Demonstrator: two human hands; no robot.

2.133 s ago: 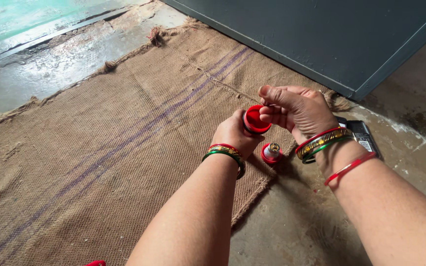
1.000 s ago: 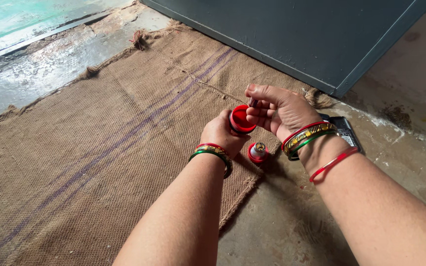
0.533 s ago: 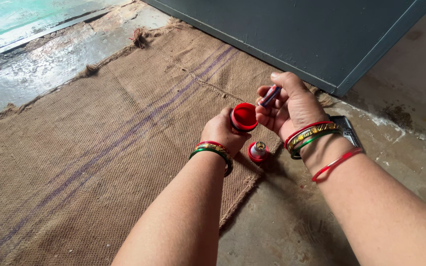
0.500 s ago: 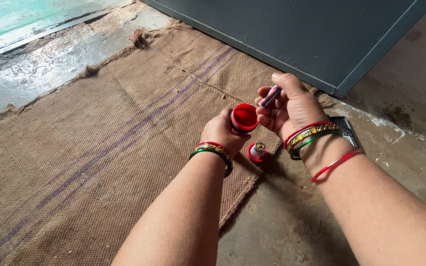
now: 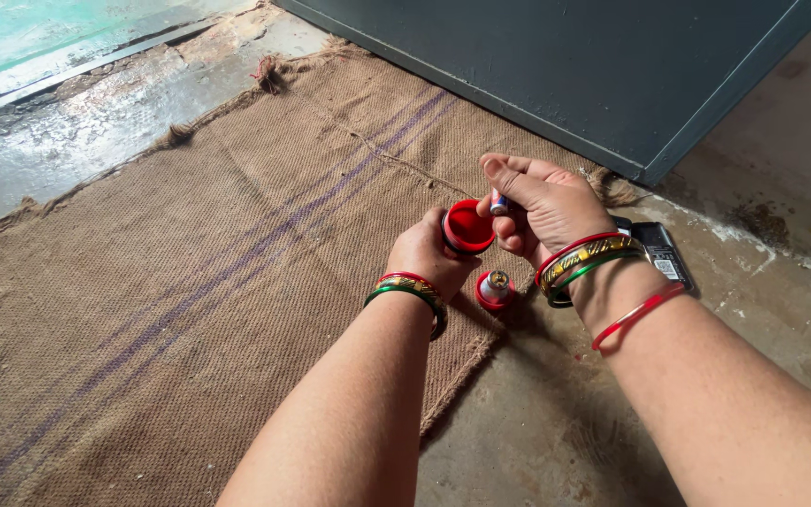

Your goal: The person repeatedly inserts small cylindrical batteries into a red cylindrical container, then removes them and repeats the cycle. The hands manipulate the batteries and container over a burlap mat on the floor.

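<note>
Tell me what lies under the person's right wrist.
Under the right wrist lies a dark rectangular phone-like device on the concrete floor. The wrist covers its left part.

Dark phone on concrete (pale label patch), behind right wrist.

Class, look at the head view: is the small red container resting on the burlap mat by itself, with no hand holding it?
No: the left hand holds the small red container up above the burlap mat, beside the right hand.

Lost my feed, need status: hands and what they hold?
Left hand grips red round container. Right hand pinches small stick beside it. Red cap piece on burlap mat below.
</note>
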